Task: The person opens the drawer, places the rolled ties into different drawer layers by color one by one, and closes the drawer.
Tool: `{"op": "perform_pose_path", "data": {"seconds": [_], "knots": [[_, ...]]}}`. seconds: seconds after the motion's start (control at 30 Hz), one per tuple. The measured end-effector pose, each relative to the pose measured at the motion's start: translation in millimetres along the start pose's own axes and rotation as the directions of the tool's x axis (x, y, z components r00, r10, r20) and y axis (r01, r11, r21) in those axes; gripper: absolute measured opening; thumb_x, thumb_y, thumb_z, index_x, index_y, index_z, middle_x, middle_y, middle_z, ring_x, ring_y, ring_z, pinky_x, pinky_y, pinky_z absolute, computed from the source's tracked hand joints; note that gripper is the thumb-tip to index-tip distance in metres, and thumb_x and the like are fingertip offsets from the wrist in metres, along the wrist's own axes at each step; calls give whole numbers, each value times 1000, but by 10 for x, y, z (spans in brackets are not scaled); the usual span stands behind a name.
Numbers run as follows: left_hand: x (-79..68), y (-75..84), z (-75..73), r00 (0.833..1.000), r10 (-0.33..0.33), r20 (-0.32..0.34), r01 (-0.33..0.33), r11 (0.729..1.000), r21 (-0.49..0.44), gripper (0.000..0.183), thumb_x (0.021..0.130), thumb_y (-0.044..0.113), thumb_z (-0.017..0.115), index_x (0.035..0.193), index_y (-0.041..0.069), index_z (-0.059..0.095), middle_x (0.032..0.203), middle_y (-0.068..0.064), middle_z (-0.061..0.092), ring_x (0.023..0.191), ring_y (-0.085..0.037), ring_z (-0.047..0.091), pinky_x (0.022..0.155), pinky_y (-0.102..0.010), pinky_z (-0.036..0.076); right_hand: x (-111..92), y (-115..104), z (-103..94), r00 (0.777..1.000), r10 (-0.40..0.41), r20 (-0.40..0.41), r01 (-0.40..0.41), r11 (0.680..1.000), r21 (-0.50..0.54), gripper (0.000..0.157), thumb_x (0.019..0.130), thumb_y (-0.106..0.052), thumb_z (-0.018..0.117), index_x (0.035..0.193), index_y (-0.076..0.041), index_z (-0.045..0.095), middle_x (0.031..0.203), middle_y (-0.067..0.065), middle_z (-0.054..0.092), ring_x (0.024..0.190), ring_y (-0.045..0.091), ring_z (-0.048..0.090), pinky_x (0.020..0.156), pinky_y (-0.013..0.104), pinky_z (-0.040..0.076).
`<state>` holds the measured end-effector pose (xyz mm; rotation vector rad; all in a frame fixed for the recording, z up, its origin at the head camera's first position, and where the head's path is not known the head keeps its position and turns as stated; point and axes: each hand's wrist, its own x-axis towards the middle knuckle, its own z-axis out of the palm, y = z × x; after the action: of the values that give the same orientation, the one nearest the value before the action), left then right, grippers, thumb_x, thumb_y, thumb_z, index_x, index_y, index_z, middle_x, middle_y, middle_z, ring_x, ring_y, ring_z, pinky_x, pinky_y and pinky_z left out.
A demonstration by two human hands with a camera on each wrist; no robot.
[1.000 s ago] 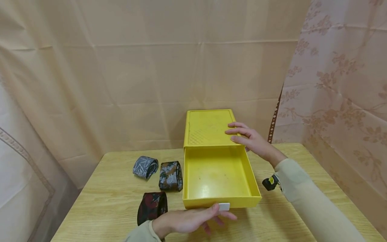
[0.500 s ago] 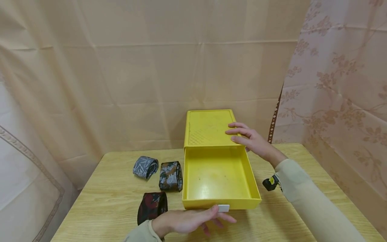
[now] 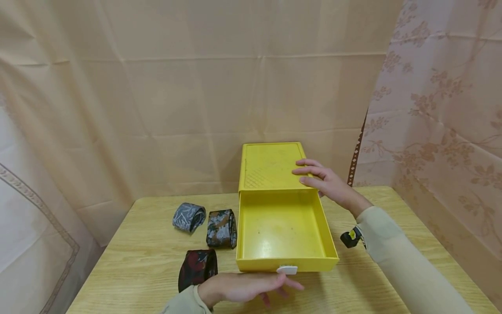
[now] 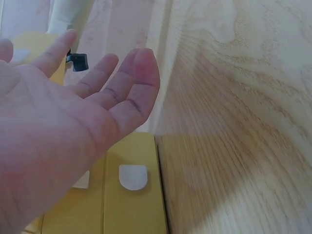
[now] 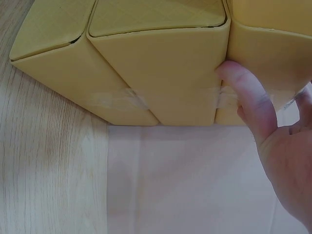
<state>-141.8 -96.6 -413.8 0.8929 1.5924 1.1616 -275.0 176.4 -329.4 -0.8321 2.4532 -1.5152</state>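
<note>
A yellow drawer stands pulled well out of the top of a yellow drawer unit, showing its bare inside. On its front is a white pull tab. My left hand lies just below that front, fingers extended and palm bare in the left wrist view; whether the thumb touches the tab I cannot tell. My right hand rests on the unit's right top edge with spread fingers. From the right wrist, the unit's side shows several stacked sections, clear tape across them, and a digit pressed against it.
Left of the drawer sit a grey leaf-patterned cloth roll, a brown-and-grey patterned roll and a dark red one, close to my left wrist. Curtains hang behind the wooden table. A small black device is at my right wrist.
The drawer has come very slightly toward me. My left hand has shifted a little down off the white tab, so more of it shows. The right hand stays put.
</note>
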Motion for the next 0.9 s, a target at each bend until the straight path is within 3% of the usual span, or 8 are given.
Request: {"op": "perform_pose_path", "data": {"seconds": [0.27,0.4,0.57,0.63,0.73,0.9], "knots": [[-128,-112,-62,1000,11,-28,-12,999,-33,50,105,37,30,149,14,31,148,2,36,133,-15,34,98,-27,39,5,5,-4,1000,-6,-2,6,1000,-24,36,99,-31,51,133,-20,56,151,-9,26,126,23,37,75,45,42],[-217,-202,-110,997,72,-30,-71,997,40,50,104,30,40,149,13,28,148,-3,37,134,-17,34,102,-27,36,15,6,-3,1000,-12,-3,12,1000,-22,35,100,-30,51,132,-18,56,151,-8,27,125,24,38,73,42,43],[-450,-215,-148,999,41,-36,-34,985,167,49,102,32,43,148,17,32,144,1,42,129,-12,41,96,-28,42,17,-1,-7,1000,-4,-9,4,1000,-26,34,100,-29,51,131,-18,58,150,-9,28,112,25,44,64,40,44],[-595,-206,-161,997,13,-74,1,984,178,47,102,33,44,146,18,36,139,2,47,123,-11,46,91,-27,45,20,1,-7,1000,-6,-6,6,1000,-20,34,100,-28,51,131,-18,57,151,-8,28,111,25,44,64,39,44],[-800,-209,-199,987,35,-154,-5,982,190,38,102,28,45,139,18,45,130,3,55,116,-11,52,88,-27,47,23,12,-6,1000,-16,-1,16,1000,-7,34,100,-28,50,131,-17,57,152,-7,26,115,26,43,65,38,44],[-1110,-232,-275,941,93,-325,-21,976,218,30,102,21,46,131,19,52,121,1,60,107,-14,58,85,-29,49,17,8,2,1000,-15,1,15,1000,4,35,100,-29,49,132,-17,56,156,-9,17,126,25,36,64,35,42]]}}
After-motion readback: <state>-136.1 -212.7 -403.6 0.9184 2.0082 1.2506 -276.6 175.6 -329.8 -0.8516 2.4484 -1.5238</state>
